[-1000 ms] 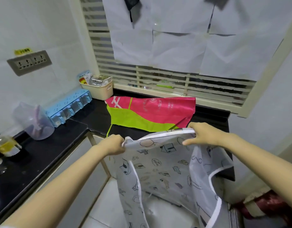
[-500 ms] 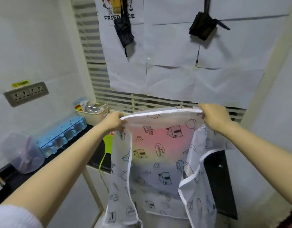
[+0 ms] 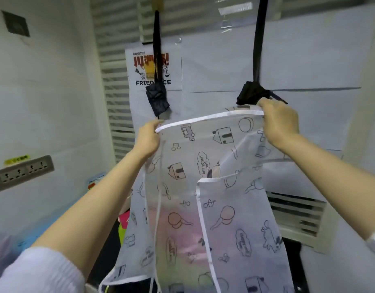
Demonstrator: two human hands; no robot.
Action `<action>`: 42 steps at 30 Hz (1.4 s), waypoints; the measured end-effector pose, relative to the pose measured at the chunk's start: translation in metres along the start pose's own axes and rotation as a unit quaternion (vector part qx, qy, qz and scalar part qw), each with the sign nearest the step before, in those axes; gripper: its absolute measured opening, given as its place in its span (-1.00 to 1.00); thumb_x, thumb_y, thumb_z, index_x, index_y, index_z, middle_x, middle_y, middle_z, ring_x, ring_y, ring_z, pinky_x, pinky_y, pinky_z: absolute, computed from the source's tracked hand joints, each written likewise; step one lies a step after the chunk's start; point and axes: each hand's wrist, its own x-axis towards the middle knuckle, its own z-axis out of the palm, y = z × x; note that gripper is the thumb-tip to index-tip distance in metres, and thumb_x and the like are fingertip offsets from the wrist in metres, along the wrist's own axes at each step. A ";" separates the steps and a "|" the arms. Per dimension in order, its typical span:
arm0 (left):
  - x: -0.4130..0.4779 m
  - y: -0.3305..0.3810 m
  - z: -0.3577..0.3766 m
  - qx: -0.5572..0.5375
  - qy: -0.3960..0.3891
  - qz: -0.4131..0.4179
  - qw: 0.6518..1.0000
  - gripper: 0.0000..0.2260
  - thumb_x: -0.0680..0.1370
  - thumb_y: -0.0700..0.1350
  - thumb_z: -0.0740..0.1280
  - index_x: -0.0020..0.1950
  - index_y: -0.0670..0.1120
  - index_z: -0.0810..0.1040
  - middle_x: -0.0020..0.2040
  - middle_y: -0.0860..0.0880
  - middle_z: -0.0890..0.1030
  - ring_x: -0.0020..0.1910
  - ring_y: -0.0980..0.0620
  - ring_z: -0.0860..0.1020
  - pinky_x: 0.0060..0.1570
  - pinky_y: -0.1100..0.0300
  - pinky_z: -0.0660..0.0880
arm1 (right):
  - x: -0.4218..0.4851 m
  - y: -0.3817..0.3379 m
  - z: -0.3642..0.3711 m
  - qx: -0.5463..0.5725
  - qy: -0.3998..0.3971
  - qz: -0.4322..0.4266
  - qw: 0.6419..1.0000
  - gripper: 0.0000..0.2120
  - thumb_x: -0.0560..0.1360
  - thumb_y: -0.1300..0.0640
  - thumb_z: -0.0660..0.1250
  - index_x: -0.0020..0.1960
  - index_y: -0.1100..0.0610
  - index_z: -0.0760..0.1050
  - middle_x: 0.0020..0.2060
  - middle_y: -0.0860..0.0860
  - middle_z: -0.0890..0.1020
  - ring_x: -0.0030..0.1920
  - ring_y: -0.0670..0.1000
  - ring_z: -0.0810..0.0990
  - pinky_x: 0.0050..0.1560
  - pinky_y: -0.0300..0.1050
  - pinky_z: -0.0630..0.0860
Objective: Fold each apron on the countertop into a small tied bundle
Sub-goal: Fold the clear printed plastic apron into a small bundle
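A thin white apron (image 3: 188, 166) printed with small black drawings hangs in the air in front of me. My left hand (image 3: 147, 137) pinches the left end of its white-trimmed top edge, and my right hand (image 3: 277, 121) grips the right end. The cloth falls straight down, with a folded flap on its right side and thin white strings trailing on its left. Behind it, a pink and green apron (image 3: 123, 224) on the dark countertop (image 3: 106, 256) shows only as a sliver and as colour through the cloth.
Two tied black bundles (image 3: 158, 100) (image 3: 253, 95) hang on black straps against the paper-covered window. A socket strip (image 3: 21, 171) is fixed to the white tiled wall at left. Window slats (image 3: 296, 210) show at right.
Both hands have lifted the white apron from counter height to well above it, and my view has tilted upward, so the countertop and the pink apron are now mostly hidden.
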 end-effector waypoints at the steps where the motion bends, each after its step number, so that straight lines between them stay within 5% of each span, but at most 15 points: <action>1: 0.008 0.007 -0.004 -0.009 0.021 0.012 1.000 -0.58 0.54 -0.44 0.04 0.33 -0.22 0.46 0.30 -0.22 0.48 0.28 -0.18 0.43 0.18 0.14 0.34 | 0.010 0.001 -0.007 0.000 0.015 0.002 1.000 -0.61 0.35 0.55 0.17 0.12 0.29 0.42 -0.04 0.27 0.53 -0.08 0.28 0.48 -0.27 -0.02 0.22; 4: 0.022 0.019 -0.014 -0.053 0.068 0.050 0.995 -0.48 0.48 -0.51 0.02 0.41 -0.23 0.38 0.45 -0.21 0.32 0.46 -0.11 0.24 0.43 0.14 0.12 | 0.032 0.000 -0.023 0.009 0.060 -0.001 0.998 -0.63 0.38 0.54 0.17 0.14 0.29 0.43 -0.01 0.29 0.53 -0.04 0.28 0.46 -0.25 -0.01 0.20; 8: 0.019 0.016 -0.023 -0.080 0.112 0.074 0.988 -0.49 0.48 -0.51 0.07 0.38 -0.20 0.41 0.46 -0.13 0.32 0.48 -0.02 0.20 0.32 0.41 0.02 | 0.043 -0.005 -0.032 0.029 0.123 -0.026 0.992 -0.65 0.42 0.54 0.09 0.10 0.28 0.45 -0.04 0.27 0.53 -0.04 0.26 0.43 -0.24 -0.02 0.20; 12: -0.003 -0.001 -0.032 -0.092 0.133 0.066 0.985 -0.57 0.43 -0.36 0.12 0.23 -0.19 0.55 0.32 -0.13 0.49 0.37 -0.10 0.35 0.36 0.16 0.22 | 0.029 -0.015 -0.023 0.063 0.144 -0.053 0.986 -0.63 0.38 0.54 0.10 0.05 0.26 0.50 -0.11 0.21 0.56 -0.07 0.24 0.44 -0.26 -0.06 0.22; 15: -0.023 -0.027 -0.034 -0.088 0.129 0.037 0.987 -0.62 0.41 -0.36 0.13 0.13 -0.22 0.60 0.22 -0.14 0.57 0.23 -0.05 0.46 0.20 0.24 0.30 | 0.004 -0.027 -0.012 0.114 0.136 -0.092 0.980 -0.64 0.33 0.52 0.15 -0.01 0.22 0.54 -0.18 0.16 0.58 -0.13 0.19 0.48 -0.27 -0.13 0.24; 18: -0.053 -0.059 -0.034 -0.063 0.104 -0.005 0.993 -0.63 0.44 -0.47 0.12 0.08 -0.23 0.61 0.17 -0.12 0.59 0.11 0.06 0.46 0.10 0.32 0.29 | -0.039 -0.037 0.000 0.162 0.062 -0.152 0.973 -0.62 0.26 0.53 0.23 -0.06 0.20 0.57 -0.24 0.11 0.58 -0.19 0.18 0.52 -0.26 -0.17 0.27; 22: -0.107 -0.103 -0.028 -0.008 0.010 -0.005 1.000 -0.62 0.37 -0.53 0.12 -0.07 -0.17 0.58 -0.04 -0.11 0.55 -0.02 0.00 0.45 -0.03 0.18 0.32 | -0.111 -0.047 0.018 0.195 -0.103 -0.215 0.951 -0.59 0.20 0.53 0.28 -0.07 0.17 0.55 -0.21 0.03 0.60 -0.21 0.12 0.56 -0.37 -0.22 0.33; 26: -0.156 -0.143 -0.013 0.068 -0.136 0.026 0.988 -0.64 0.30 -0.51 0.18 -0.16 -0.08 0.53 -0.09 -0.08 0.55 -0.03 -0.08 0.50 -0.09 0.15 0.31 | -0.176 -0.051 0.039 0.162 -0.258 -0.227 0.925 -0.56 0.35 0.37 0.26 0.16 0.01 0.48 -0.01 -0.09 0.54 -0.11 0.00 0.54 -0.39 -0.20 0.25; 30: -0.204 -0.168 0.007 0.148 -0.283 -0.005 0.948 -0.61 0.34 -0.49 0.16 0.01 -0.13 0.55 0.07 -0.09 0.51 0.10 -0.07 0.46 0.00 0.20 0.32 | -0.240 -0.053 0.058 0.117 -0.392 -0.165 0.897 -0.56 0.48 0.22 0.22 0.31 -0.09 0.33 0.13 -0.10 0.46 -0.12 -0.09 0.48 -0.28 -0.21 0.26; 37: -0.270 -0.192 0.043 0.222 -0.474 -0.064 0.849 -0.57 0.47 -0.40 0.19 0.28 -0.08 0.46 0.27 -0.10 0.40 0.27 -0.08 0.41 0.22 0.17 0.34 | -0.347 -0.064 0.080 0.065 -0.496 -0.123 0.857 -0.57 0.52 0.02 0.23 0.37 -0.05 0.26 0.24 -0.06 0.44 0.04 0.06 0.56 -0.04 -0.07 0.42; 42: -0.294 -0.179 0.061 0.265 -0.671 -0.168 0.672 -0.30 0.46 -0.19 0.44 0.51 0.00 0.17 0.40 -0.11 0.35 0.27 -0.10 0.48 0.22 0.10 0.46 | -0.397 -0.075 0.085 0.046 -0.558 -0.110 0.821 -0.47 0.56 0.06 0.21 0.47 0.03 0.12 0.29 0.05 0.40 0.13 0.14 0.52 0.03 -0.04 0.41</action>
